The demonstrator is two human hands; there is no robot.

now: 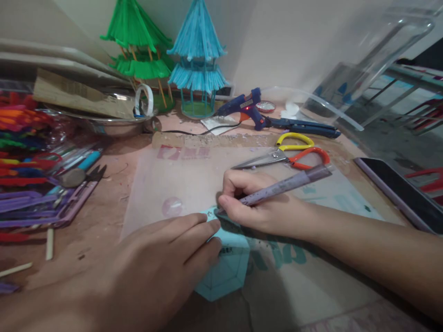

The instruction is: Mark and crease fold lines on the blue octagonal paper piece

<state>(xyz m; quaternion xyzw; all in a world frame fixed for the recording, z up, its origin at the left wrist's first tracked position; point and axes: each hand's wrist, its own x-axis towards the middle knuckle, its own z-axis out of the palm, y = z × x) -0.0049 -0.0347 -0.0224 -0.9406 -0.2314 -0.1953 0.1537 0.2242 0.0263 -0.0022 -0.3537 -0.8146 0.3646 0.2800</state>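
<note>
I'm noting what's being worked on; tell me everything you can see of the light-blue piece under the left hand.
The light-blue piece looks like paper or thin card. It lies flat, its near end angular, marked with thin lines and, farther up, small dark characters. The left hand covers part of its left side; the right hand holds a pen with its tip at the far end.

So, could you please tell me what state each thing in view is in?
Blue paper: flat, lines drawn on it, partly covered
Pen: tilted, tip at the paper
Left hand: fingers extended, resting on the paper
Right hand: closed around the pen
Scissors: lying down, blades look nearly closed
Glue gun: red light lit
Phone: face up, screen dark
Green model: upright
Blue model: upright
</note>
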